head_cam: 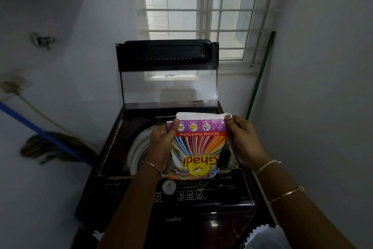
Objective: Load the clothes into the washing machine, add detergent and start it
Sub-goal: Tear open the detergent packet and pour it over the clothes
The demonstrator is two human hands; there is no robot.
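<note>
While I hold the colourful plastic packet of detergent powder over the mouth of the dark maroon top-loading washing machine, the step in hand is, I judge, adding the detergent. My left hand pinches the far left corner of the packet between thumb and curled fingers. My right hand pinches the far right corner in the same way, so both hands grip it. The packet hangs between them, its white edge away from me and its print upside down to my eyes. Its near end reaches the black control panel. At the back the transparent lid with its black frame stands upright. Beside my left hand shows the white ring of the tub. The clothes I cannot see, because the packet covers the opening, and whether the white edge is open I cannot tell. The next move asks, I think, to tip this edge down into the tub slowly, so no powder falls on the panel, then to shut the lid and press start
</note>
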